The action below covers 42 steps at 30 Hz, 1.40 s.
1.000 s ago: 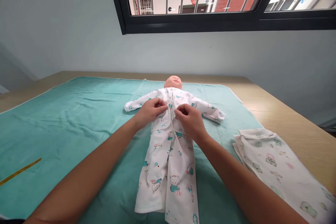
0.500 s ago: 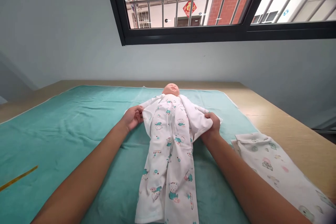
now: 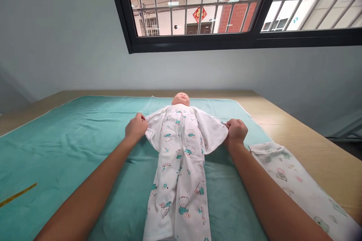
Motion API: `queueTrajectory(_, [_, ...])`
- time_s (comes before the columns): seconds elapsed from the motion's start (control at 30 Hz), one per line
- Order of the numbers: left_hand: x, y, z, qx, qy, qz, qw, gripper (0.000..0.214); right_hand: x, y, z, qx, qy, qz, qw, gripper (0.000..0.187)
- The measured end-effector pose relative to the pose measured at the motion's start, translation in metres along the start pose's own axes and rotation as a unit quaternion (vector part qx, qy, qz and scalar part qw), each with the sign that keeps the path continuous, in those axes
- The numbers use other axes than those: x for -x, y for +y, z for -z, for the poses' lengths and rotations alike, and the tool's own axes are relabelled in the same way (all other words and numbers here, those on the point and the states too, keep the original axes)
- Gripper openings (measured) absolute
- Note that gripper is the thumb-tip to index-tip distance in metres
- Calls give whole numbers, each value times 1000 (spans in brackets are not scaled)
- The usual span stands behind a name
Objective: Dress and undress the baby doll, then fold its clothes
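Note:
A baby doll (image 3: 181,99) lies on its back, its head at the far side. White baby trousers (image 3: 185,162) printed with teal and pink bears stretch towards me over its front. From under their waist, a white baby top (image 3: 211,130) spreads out on both sides. At the top's left edge, my left hand (image 3: 136,126) is closed, pinching the cloth. My right hand (image 3: 236,131) is closed in a fist around the top's right edge. Both edges are pulled outwards. The doll's arms and body are hidden by the clothes.
A teal cloth (image 3: 85,135) covers most of the wooden table (image 3: 285,124). Folded white printed fabric (image 3: 299,184) lies at the right, beside my right forearm. A yellow strip (image 3: 18,194) rests at the left. Behind stand a wall and a barred window (image 3: 195,41).
Both hands have moved outwards, the left one to the left and the right one to the right. The top's sides are now spread wider and stretched. The view has shifted slightly.

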<state>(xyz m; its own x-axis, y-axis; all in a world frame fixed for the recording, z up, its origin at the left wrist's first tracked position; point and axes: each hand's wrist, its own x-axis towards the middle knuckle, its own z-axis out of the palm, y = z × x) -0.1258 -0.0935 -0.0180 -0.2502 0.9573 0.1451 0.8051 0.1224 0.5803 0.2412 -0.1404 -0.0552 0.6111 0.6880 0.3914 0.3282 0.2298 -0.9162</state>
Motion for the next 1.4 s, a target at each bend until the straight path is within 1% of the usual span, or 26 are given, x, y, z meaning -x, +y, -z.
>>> queueTrajectory(0.07, [7,1,-4,-14,30,-56,998,13,4,-7,-3,42,40,-10,998,22])
queueTrajectory(0.1, [11,2,-8,-15,49,-94,994,16,5,-10,-5,71,49,-11,996,22])
queueTrajectory(0.13, [14,3,-12,-15,65,-137,988,18,6,-14,-5,101,45,-10,994,22])
queueTrajectory(0.2, [17,7,-20,-12,76,-219,973,25,7,-18,-6,155,14,-15,988,26])
queueTrajectory(0.23, [16,9,-24,-10,74,-246,966,31,7,-19,-6,180,-3,-26,983,28])
queueTrajectory(0.27, [14,12,-28,-6,72,-258,963,37,7,-20,-7,201,-19,-39,979,30])
queueTrajectory(0.33, [8,18,-34,9,71,-244,967,42,8,-17,-9,226,-42,-51,972,28])
queueTrajectory(0.37, [4,22,-36,17,71,-229,971,38,8,-15,-10,225,-51,-48,972,25])
queueTrajectory(0.43, [-4,29,-39,24,65,-210,975,29,9,-10,-13,198,-69,-36,977,20])
queueTrajectory(0.47, [-8,32,-39,25,58,-200,978,28,9,-8,-14,178,-75,-32,981,21])
queueTrajectory(0.53, [-16,36,-39,35,44,-168,984,37,9,-5,-15,143,-75,-33,986,25])
queueTrajectory(0.6, [-24,37,-37,55,46,-122,990,45,8,-5,-15,121,-52,-36,991,24])
queueTrajectory(0.67, [-32,33,-34,56,57,-77,994,47,6,-8,-14,114,-12,-32,993,24])
queueTrajectory(0.73, [-41,26,-32,16,64,-44,997,46,3,-10,-12,119,31,-15,992,25])
queueTrajectory(0.83, [-50,13,-31,-65,44,-22,997,43,-4,-10,-7,144,77,3,987,25])
queueTrajectory(0.93, [-52,2,-31,-97,33,-11,995,38,-10,-7,-2,184,91,-17,979,23])
queueTrajectory(1.0, [-52,-1,-32,-104,49,-13,993,33,-13,-2,1,207,90,-25,974,25])
queueTrajectory(1.07, [-51,-3,-32,-106,66,-18,992,27,-17,2,5,219,83,-15,972,28])
queueTrajectory(1.13, [-51,-5,-32,-100,71,-17,992,24,-20,6,10,224,78,1,971,30])
queueTrajectory(1.23, [-50,-9,-32,-71,77,-8,994,19,-23,5,16,234,100,28,967,31])
queueTrajectory(1.27, [-50,-10,-32,-58,91,-13,994,16,-22,2,17,234,113,47,965,30])
queueTrajectory(1.33, [-48,-8,-33,-30,141,-48,988,14,-19,-8,13,228,122,118,959,29])
queueTrajectory(1.4, [-43,0,-34,-3,194,-110,975,21,-12,-20,4,224,88,206,948,30])
